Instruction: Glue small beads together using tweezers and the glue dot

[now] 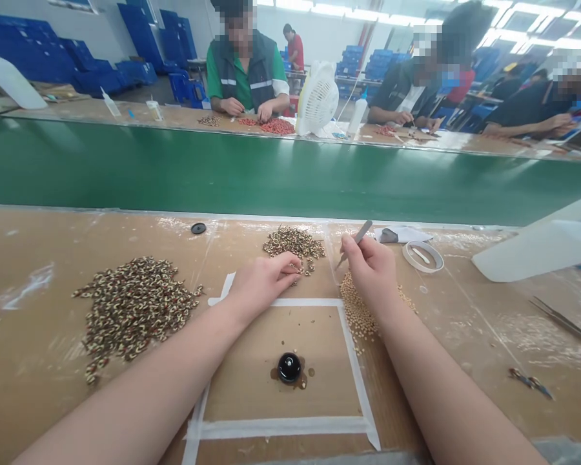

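My left hand [263, 282] rests on the brown worktable, fingers pinched together on a small patterned piece at the near edge of a small pile of patterned pieces [294, 243]. My right hand [372, 268] is closed around metal tweezers [354, 242], whose tips point down and left toward that pile. Under my right wrist lies a heap of small pale beads [357, 316]. A large pile of the same patterned pieces [133, 309] lies to the left. A small black round cap [289, 367] sits inside a white tape rectangle [281, 426].
A green conveyor belt [271, 174] runs across behind the table. A white round lid [423, 256], a white bottle [537, 248] and spare tweezers [564, 321] lie to the right. Other people work across the belt beside a white fan [318, 98].
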`<state>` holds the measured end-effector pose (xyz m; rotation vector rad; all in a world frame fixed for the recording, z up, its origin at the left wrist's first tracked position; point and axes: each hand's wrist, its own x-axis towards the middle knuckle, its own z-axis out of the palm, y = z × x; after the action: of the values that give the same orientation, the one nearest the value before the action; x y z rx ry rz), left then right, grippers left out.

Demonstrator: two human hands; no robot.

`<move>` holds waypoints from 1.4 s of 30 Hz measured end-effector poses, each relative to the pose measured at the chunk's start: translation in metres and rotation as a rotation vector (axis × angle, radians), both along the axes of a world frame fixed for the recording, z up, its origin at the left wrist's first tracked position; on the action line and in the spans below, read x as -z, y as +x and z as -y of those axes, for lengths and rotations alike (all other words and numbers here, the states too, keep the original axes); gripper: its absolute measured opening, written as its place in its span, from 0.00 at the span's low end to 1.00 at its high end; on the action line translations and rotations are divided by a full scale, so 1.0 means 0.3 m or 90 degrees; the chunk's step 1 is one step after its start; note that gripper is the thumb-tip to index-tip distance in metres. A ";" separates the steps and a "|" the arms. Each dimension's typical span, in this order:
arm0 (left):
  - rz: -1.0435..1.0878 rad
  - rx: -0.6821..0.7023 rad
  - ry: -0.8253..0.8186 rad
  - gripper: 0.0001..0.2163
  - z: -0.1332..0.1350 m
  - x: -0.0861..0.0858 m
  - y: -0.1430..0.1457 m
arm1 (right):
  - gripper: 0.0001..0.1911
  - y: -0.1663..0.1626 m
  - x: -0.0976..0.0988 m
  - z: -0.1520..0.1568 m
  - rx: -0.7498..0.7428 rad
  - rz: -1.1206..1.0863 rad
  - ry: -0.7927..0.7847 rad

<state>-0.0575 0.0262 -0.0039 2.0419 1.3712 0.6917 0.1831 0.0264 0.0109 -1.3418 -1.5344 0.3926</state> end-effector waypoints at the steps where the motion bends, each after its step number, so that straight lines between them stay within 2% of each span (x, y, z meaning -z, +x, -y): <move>1: -0.011 -0.004 0.012 0.06 0.000 -0.001 -0.001 | 0.26 0.007 0.001 -0.003 0.000 0.038 -0.013; 6: 0.054 -0.036 0.061 0.07 -0.003 -0.003 0.001 | 0.32 0.021 0.020 -0.024 0.012 0.157 -0.102; 10: 0.147 -0.023 0.047 0.09 -0.006 0.000 0.001 | 0.32 0.023 0.031 -0.034 0.006 0.200 -0.134; 15: 0.152 -0.034 0.043 0.04 -0.002 -0.003 0.000 | 0.31 0.019 0.029 -0.034 -0.022 0.216 -0.176; 20: 0.156 -0.041 0.041 0.06 0.008 -0.013 0.001 | 0.30 0.016 0.034 -0.035 -0.052 0.203 -0.202; 23: 0.201 -0.009 -0.030 0.10 0.011 -0.017 0.004 | 0.30 0.011 0.034 -0.033 -0.063 0.113 -0.184; 27: 0.333 0.086 -0.230 0.16 0.006 -0.013 0.008 | 0.30 -0.020 0.025 -0.014 -0.112 -0.182 -0.152; 30: 0.351 0.136 -0.328 0.18 0.000 -0.010 0.007 | 0.30 -0.053 0.019 0.005 -0.149 -0.331 -0.148; 35: 0.345 0.174 -0.337 0.19 -0.003 -0.018 0.008 | 0.29 -0.086 0.022 0.018 -0.209 -0.374 -0.131; 42: 0.386 0.189 -0.358 0.19 -0.004 -0.026 0.006 | 0.24 -0.089 0.024 0.019 -0.251 -0.338 -0.107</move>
<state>-0.0558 0.0273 0.0038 1.3854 0.7714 0.6283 0.1563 0.0205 0.0037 -0.9429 -1.3211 1.0560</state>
